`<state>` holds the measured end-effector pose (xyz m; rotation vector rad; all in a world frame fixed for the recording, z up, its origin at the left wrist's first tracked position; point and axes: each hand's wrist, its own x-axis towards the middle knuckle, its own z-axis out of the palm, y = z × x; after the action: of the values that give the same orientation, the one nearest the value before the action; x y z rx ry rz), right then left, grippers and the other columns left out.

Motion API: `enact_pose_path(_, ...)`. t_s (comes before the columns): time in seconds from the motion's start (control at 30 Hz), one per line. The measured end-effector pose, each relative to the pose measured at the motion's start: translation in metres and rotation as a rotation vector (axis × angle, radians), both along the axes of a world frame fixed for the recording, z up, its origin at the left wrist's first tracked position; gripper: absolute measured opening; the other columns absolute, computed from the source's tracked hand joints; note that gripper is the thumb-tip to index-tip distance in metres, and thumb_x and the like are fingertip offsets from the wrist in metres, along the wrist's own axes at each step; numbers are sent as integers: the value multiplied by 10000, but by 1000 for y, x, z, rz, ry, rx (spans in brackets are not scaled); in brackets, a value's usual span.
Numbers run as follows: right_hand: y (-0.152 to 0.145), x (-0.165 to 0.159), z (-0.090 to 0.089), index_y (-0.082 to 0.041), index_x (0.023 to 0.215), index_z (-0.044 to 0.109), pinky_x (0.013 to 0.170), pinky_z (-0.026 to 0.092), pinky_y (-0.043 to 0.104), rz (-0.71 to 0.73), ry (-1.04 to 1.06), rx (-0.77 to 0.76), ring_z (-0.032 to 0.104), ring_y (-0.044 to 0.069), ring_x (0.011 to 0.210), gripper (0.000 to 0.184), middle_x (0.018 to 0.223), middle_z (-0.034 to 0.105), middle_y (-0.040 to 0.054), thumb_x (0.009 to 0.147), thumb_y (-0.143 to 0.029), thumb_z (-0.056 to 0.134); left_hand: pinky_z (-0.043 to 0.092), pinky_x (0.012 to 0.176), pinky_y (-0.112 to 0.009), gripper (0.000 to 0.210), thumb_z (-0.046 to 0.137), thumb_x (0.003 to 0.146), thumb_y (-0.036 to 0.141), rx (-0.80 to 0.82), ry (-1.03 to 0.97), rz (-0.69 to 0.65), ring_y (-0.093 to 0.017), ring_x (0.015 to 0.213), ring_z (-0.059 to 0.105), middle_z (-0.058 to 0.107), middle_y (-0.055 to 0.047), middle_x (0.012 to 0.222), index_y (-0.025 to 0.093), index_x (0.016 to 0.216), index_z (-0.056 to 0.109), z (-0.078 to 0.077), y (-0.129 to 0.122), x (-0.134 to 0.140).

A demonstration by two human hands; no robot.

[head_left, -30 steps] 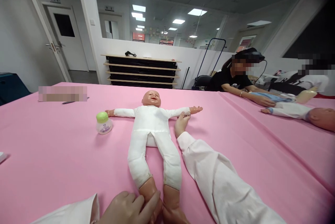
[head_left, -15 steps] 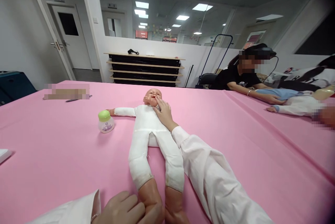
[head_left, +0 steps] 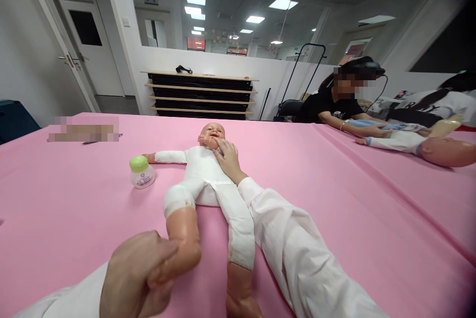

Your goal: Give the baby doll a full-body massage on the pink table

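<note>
Gripping the doll's foot [head_left: 188, 254] is the left hand [head_left: 136, 273], its arm [head_left: 208, 142] the right hand [head_left: 228, 160]; the jar [head_left: 142, 173] bears illegible purple print [head_left: 145, 180].

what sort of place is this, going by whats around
Probably an indoor training room, perhaps for infant care: a baby doll lies on a pink-covered table, a second doll lies beside a person in black, and a large window shows another lit room.
</note>
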<state>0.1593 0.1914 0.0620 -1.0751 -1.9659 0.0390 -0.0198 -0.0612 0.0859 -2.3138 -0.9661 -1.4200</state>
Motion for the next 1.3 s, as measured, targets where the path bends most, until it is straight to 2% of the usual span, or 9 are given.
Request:
enact_pose_path(0.13, -1, 0, 1, -243, 1247, 465, 977, 313, 402, 6, -8, 3, 432, 219, 1147, 401, 1247, 519, 30, 847, -259, 473, 434, 522, -222, 252, 394, 872, 233, -46, -165, 154, -114, 610, 532, 563, -16, 773, 174, 1109, 456, -8, 21, -17)
enact_pose_path(0.23, -1, 0, 2, -261, 1236, 478, 987, 306, 398, 18, -9, 4, 427, 214, 1158, 427, 1251, 520, 12, 812, -236, 521, 472, 649, -278, 296, 386, 882, 265, -141, -320, 232, -160, 813, 559, 549, -63, 997, 201, 1170, 414, -18, 39, -23)
enact_pose_path(0.47, -2, 0, 3, -266, 1223, 496, 1007, 292, 399, 28, -22, 8, 417, 207, 1178, 430, 1244, 528, 8, 797, -238, 552, 463, 606, -284, 290, 340, 902, 356, -559, -476, 101, -100, 613, 500, 506, -12, 886, 252, 1168, 389, -28, 77, -28)
enact_pose_path(0.63, -2, 0, 3, -288, 1224, 496, 992, 300, 388, 63, -74, 28, 423, 201, 1168, 387, 1246, 526, -4, 839, -250, 504, 458, 609, -280, 298, 332, 901, 388, -653, -538, 69, -87, 579, 476, 499, -3, 860, 241, 1157, 372, -37, 94, -31)
enact_pose_path(0.77, -2, 0, 3, -285, 1226, 494, 996, 292, 398, 54, -71, 21, 417, 213, 1169, 404, 1245, 525, 1, 824, -272, 536, 460, 613, -282, 272, 329, 903, 373, -590, -532, 42, -82, 585, 476, 506, -25, 951, 243, 1137, 375, -38, 93, -31)
enact_pose_path(0.97, -7, 4, -1, -264, 1150, 532, 965, 325, 384, 7, 93, 92, 473, 206, 1092, 353, 1170, 567, 18, 804, -329, 564, 476, 607, -294, 274, 326, 906, 325, -309, -482, 44, -104, 629, 513, 511, -36, 924, 223, 1155, 378, -45, 77, -32)
enact_pose_path(1.07, -6, 12, -8, -230, 1111, 538, 906, 393, 372, -129, 253, 122, 512, 199, 1015, 313, 1101, 585, 49, 831, -367, 516, 473, 612, -298, 272, 376, 887, 292, -119, -334, 72, -128, 667, 544, 544, -41, 897, 217, 1146, 401, -45, 68, -33)
enact_pose_path(1.17, -1, 25, -13, -173, 1139, 506, 850, 449, 373, -259, 344, 127, 538, 186, 968, 324, 1093, 562, 85, 883, -357, 434, 448, 568, -291, 256, 383, 870, 247, 19, -120, -38, -136, 613, 530, 565, -22, 755, 223, 1124, 411, -36, 56, -31)
enact_pose_path(1.3, 12, 41, -14, -151, 1137, 499, 820, 481, 391, -275, 307, 134, 548, 183, 970, 333, 1119, 534, 79, 868, -348, 489, 367, 481, -261, 251, 414, 791, 166, 96, 129, -157, -120, 472, 431, 504, 23, 549, 200, 1038, 442, -22, 38, -21)
